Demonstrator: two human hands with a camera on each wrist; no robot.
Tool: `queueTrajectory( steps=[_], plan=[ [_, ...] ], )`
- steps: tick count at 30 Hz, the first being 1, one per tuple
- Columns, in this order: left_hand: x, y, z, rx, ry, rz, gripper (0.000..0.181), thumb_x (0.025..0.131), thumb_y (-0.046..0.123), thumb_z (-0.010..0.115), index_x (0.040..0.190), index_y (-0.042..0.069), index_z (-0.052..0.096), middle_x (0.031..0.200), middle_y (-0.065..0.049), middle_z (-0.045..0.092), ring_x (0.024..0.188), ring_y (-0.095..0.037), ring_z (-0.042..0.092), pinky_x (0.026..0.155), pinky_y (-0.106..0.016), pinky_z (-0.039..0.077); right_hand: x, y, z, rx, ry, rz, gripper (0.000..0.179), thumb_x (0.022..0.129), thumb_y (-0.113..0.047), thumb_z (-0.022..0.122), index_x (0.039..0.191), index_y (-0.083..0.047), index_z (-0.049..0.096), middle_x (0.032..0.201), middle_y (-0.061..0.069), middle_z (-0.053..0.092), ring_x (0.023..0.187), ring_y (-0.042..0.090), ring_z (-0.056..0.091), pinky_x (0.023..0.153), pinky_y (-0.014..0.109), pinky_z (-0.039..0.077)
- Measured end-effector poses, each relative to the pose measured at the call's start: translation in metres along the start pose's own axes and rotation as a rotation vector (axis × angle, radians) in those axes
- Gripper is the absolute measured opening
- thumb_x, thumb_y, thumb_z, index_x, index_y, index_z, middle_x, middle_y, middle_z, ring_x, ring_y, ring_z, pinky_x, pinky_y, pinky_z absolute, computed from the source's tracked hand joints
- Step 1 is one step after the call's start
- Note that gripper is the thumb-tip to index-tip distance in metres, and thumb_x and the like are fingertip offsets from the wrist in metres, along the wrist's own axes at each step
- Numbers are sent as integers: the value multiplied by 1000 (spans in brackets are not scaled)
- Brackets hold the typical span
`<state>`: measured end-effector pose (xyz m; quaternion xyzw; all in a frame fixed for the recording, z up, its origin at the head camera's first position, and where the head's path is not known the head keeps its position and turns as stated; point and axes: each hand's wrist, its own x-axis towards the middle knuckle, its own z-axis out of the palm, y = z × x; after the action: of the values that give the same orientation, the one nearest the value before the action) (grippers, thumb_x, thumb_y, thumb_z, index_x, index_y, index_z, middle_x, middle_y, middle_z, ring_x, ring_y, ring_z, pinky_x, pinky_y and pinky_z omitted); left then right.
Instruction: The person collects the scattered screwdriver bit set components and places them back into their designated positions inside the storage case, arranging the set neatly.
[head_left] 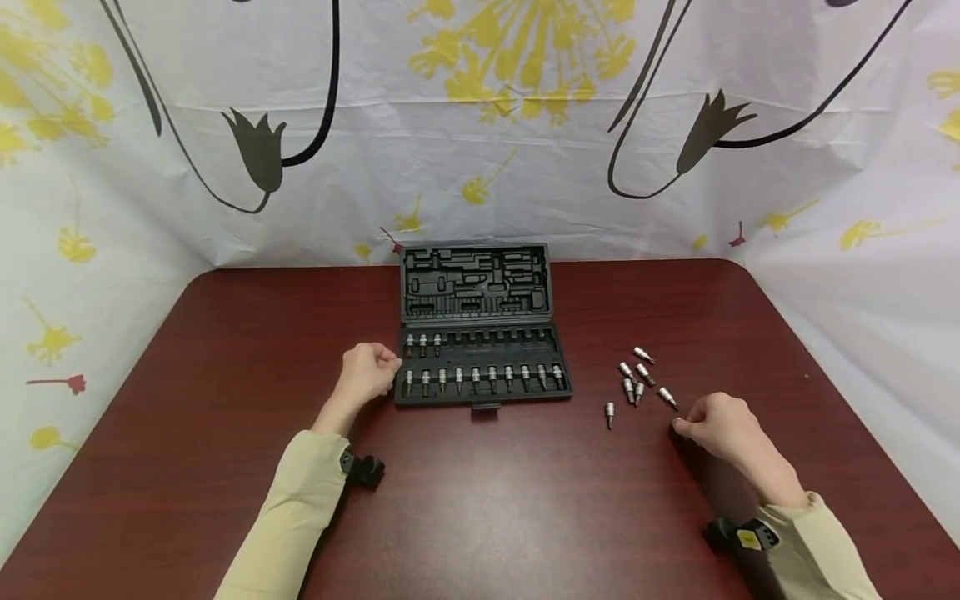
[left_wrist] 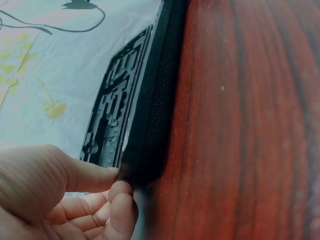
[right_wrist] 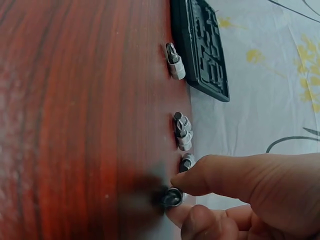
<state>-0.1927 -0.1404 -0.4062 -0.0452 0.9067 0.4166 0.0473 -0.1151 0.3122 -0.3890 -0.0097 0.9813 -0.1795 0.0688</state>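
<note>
A black plastic tool case (head_left: 486, 403) lies unfolded on the table, its moulded lid (head_left: 476, 283) tipped back. Bit sockets fill its front row; three more, including one bit socket (head_left: 423, 345), stand at the left of the back row, beside vacant slots. My left hand (head_left: 367, 372) pinches the case's left edge between thumb and fingers, close up in the left wrist view. On the right, my right hand (head_left: 723, 429) pinches a bit socket (right_wrist: 172, 197) low over the table. That socket shows nearly end-on in the right wrist view; fingers hide it in the head view.
Several loose bit sockets lie between case and right hand, one bit socket (head_left: 610, 414) nearest the front and another (head_left: 667, 397) near the right fingertips. Under everything is a dark red wooden table (head_left: 480, 508). A patterned white cloth (head_left: 480, 167) hangs behind and at the sides.
</note>
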Motion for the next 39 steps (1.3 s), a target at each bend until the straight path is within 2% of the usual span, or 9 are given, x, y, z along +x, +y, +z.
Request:
queueTrajectory(
  steps=[5,11,16,22,31,39],
  plan=[
    [0,2,0,3,1,-4,12,89,6,60,86,-5,63,66,-11,63,47,-12,53,45,-26,48,0,0,-1,20,16,5,23,81,-18,67,61,-6,63,53,-5,51,52,13,44,46,29,37],
    [1,2,-1,0,-10,-12,12,89,6,60,87,-5,63,67,-11,63,47,-12,54,46,-26,50,6,-6,-5,53,89,-28,21,78,-18,66,60,-8,63,54,-6,51,53,13,43,47,29,36],
    [2,2,-2,-8,-14,-22,12,89,6,61,88,-6,63,69,-12,64,49,-12,55,47,-26,51,14,-16,-9,54,118,-47,19,76,-18,66,60,-8,63,56,-5,54,56,14,43,50,30,36],
    [2,4,-2,-24,-28,-55,12,89,6,60,88,-5,63,69,-11,63,50,-13,55,47,-26,52,23,-33,-11,60,148,-100,19,75,-17,67,59,-8,62,52,-7,51,54,12,41,50,28,35],
    [1,4,-2,-28,-37,-76,13,90,7,60,89,-5,63,68,-10,63,49,-13,55,47,-26,51,32,-53,-14,112,145,-143,16,75,-13,65,60,-9,62,52,-9,48,52,11,40,49,27,34],
    [1,4,-3,-29,-31,-72,13,89,7,60,88,-6,63,68,-11,63,49,-12,55,47,-25,51,41,-72,-16,121,125,-176,20,79,-15,63,60,-8,62,52,-9,48,51,10,41,51,27,35]
  ],
)
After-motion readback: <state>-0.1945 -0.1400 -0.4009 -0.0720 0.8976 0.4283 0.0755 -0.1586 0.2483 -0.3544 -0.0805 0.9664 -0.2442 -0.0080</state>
